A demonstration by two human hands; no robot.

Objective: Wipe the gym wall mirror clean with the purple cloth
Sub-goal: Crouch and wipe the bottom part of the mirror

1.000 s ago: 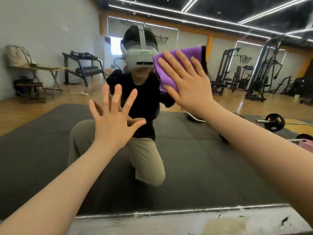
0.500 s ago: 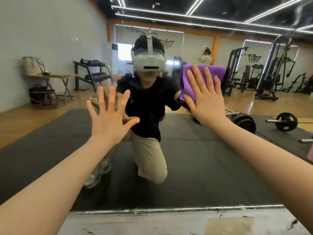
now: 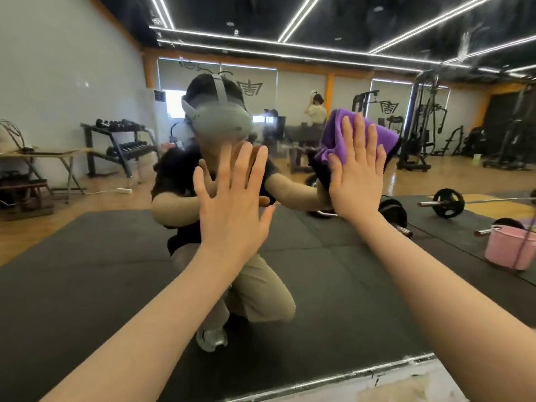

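Head view, gym wall mirror (image 3: 333,285): right hand (image 3: 358,181), fingers straight, presses the purple cloth (image 3: 342,134) flat against the glass at upper right. Left hand (image 3: 235,210), fingers spread wide, palm towards the mirror, holds nothing. Pink bucket (image 3: 506,248) at right, reflected. Dark floor mat (image 3: 87,271) reflected below.

Glossy glass wall mirror (image 3: 87,68), faintly streaked; soft, matt purple woven cloth (image 3: 336,134), crumpled; smooth pink plastic bucket (image 3: 507,250); matt black rubber floor mat (image 3: 87,256).
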